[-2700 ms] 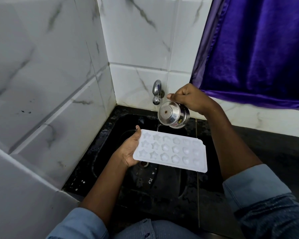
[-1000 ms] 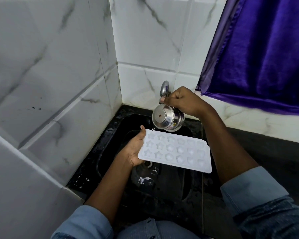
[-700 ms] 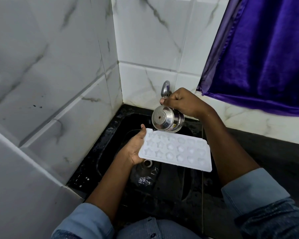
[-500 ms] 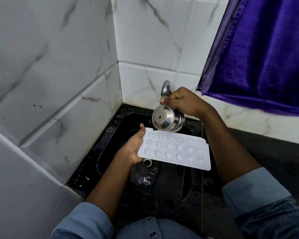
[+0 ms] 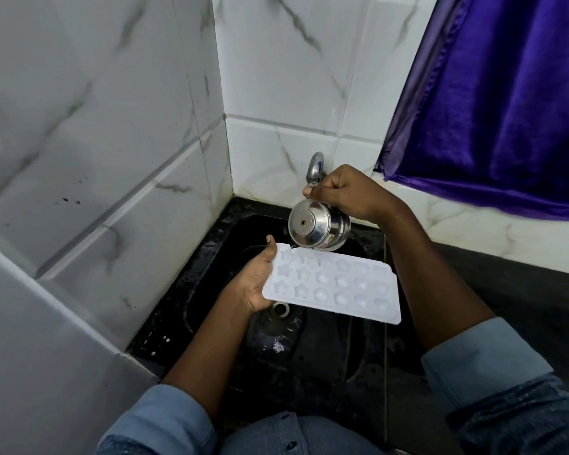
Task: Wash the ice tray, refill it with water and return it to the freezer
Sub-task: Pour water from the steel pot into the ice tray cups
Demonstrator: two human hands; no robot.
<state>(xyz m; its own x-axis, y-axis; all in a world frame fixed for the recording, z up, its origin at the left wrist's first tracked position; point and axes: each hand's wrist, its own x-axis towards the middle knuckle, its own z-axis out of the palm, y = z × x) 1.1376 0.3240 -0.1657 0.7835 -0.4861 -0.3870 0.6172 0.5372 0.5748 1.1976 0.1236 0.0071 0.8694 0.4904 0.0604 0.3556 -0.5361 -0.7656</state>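
A white ice tray [image 5: 334, 284] with star and round moulds is held level over the black sink [image 5: 211, 280]. My left hand [image 5: 255, 280] grips its left short edge, thumb on top. My right hand [image 5: 345, 192] holds a small steel cup [image 5: 316, 229] tipped on its side, bottom facing me, just above the tray's far left corner. A thin stream of water runs from the cup's rim into the moulds there.
A chrome tap [image 5: 315, 167] juts from the marble-tiled back wall [image 5: 293, 77] right behind the cup. The drain [image 5: 280, 308] lies under the tray. A purple curtain [image 5: 506, 103] hangs at the right, above the dark counter [image 5: 523, 290]. A tiled wall closes the left side.
The cup has shifted left from the tray's far middle to its far left corner and tipped further. The tray has stayed level in my left hand.
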